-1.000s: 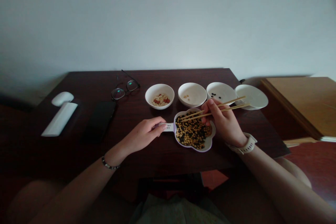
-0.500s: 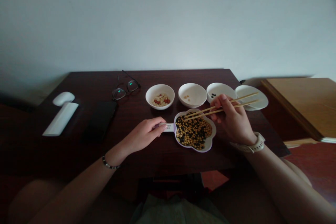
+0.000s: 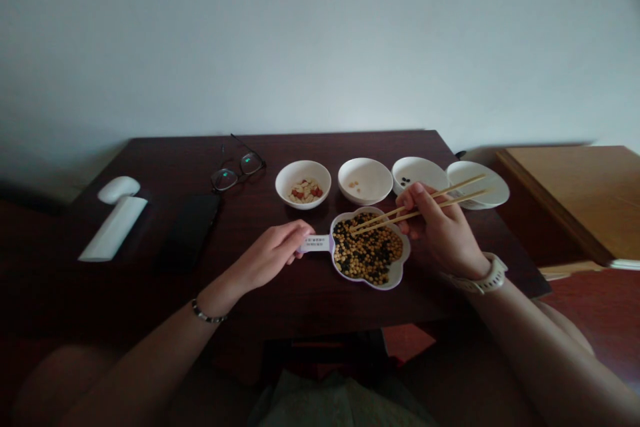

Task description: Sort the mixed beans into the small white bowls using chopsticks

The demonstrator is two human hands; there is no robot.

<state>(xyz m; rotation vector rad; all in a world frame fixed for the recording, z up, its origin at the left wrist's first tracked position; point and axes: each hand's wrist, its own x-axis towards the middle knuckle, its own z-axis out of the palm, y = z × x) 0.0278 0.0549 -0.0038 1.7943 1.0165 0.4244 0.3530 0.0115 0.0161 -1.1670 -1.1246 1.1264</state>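
My left hand [image 3: 275, 250] is closed on the labelled handle of a white scoop with a purple rim [image 3: 397, 278], shaped like a flower or paw. Mixed black and yellow beans [image 3: 367, 250] cover the scoop's floor. A pair of wooden chopsticks [image 3: 407, 215] is gripped in my right hand [image 3: 443, 230], their tips down among the beans at the scoop's left side. Whether a bean is pinched between the tips I cannot make out. Behind stand a bowl of pale and reddish pieces [image 3: 303, 171], a bowl with a few pale beans [image 3: 373, 177] and a bowl with a few black beans [image 3: 420, 170].
A fourth white bowl [image 3: 495, 190] stands at the right end of the row, partly behind the chopsticks. Eyeglasses [image 3: 237, 172], a dark flat object [image 3: 190, 230] and a white rounded object with a long body [image 3: 113, 230] lie on the left. A wooden cabinet [image 3: 580, 193] is at right.
The chopstick tips have moved slightly down and left within the beans. My left hand has shifted a little back along the handle, baring more of its label.
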